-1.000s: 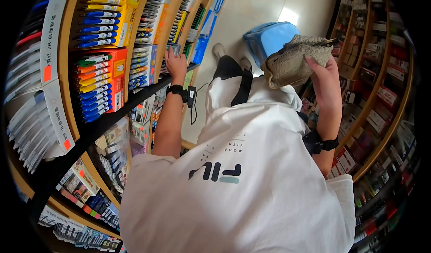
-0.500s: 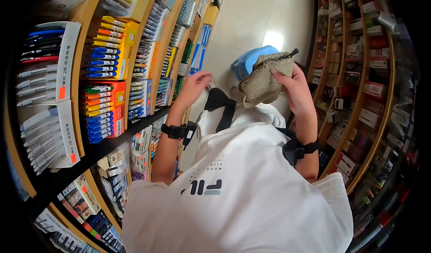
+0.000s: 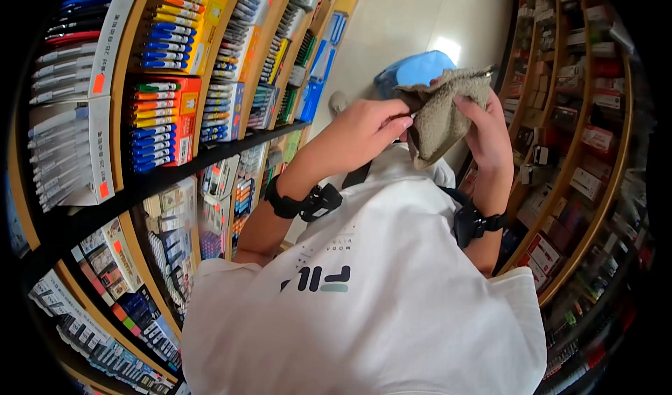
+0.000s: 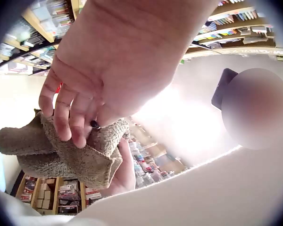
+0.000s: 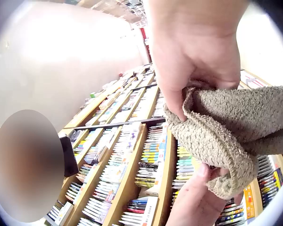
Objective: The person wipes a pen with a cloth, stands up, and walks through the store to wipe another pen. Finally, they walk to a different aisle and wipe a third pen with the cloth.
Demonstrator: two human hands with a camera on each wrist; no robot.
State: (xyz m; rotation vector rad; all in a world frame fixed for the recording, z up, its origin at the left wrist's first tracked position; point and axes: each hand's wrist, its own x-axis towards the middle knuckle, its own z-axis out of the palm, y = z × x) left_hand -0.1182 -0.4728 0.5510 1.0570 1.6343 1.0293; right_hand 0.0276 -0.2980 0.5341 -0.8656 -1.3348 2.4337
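We've got wooden shelves (image 3: 120, 115) crammed with pens on the left, with an orange box (image 3: 185, 108) just below a yellow box (image 3: 210, 31). A blue stool (image 3: 413, 69) sits top centre on the pale floor (image 3: 406, 17), and there are more shelves (image 3: 614, 157) of small boxes on the right.

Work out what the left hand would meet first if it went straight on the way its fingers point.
The brown terry cloth: the left hand pinches its fold with its fingertips, and the right hand grips it just behind, as far as depth shows.
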